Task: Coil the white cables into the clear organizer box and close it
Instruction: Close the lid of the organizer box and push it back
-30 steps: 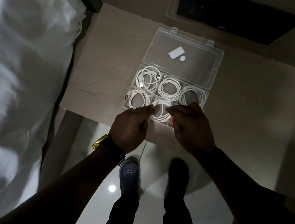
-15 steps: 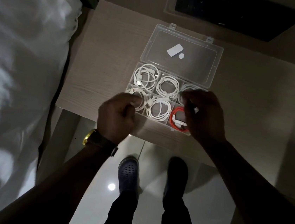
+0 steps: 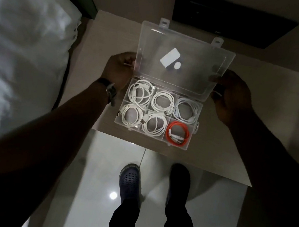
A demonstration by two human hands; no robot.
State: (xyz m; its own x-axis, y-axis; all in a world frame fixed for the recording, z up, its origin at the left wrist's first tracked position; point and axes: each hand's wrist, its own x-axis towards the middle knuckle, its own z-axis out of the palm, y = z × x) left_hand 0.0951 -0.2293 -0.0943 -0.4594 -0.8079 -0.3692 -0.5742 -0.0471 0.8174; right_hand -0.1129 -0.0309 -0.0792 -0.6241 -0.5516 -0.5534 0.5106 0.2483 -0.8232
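Note:
The clear organizer box (image 3: 117,118) sits at the near edge of a pale wooden table (image 3: 255,129). Its compartments hold several coiled white cables (image 3: 141,92) and one coiled red cable (image 3: 178,134) at the near right. The clear lid (image 3: 193,49) is tilted up off the table, with a white sticker on it. My left hand (image 3: 119,69) grips the lid's left edge. On the opposite side my right hand (image 3: 230,92) grips its right edge. No cable lies outside the box.
A bed with white bedding (image 3: 21,52) lies along the left. A dark flat panel (image 3: 233,20) sits at the far edge behind the box. Below the table edge are the glossy tiled floor (image 3: 102,164) and my two shoes (image 3: 130,180).
Both hands left the cable compartments and moved outward and away to the lid's side edges. The lid, flat on the table before, is now raised and tilting toward the box.

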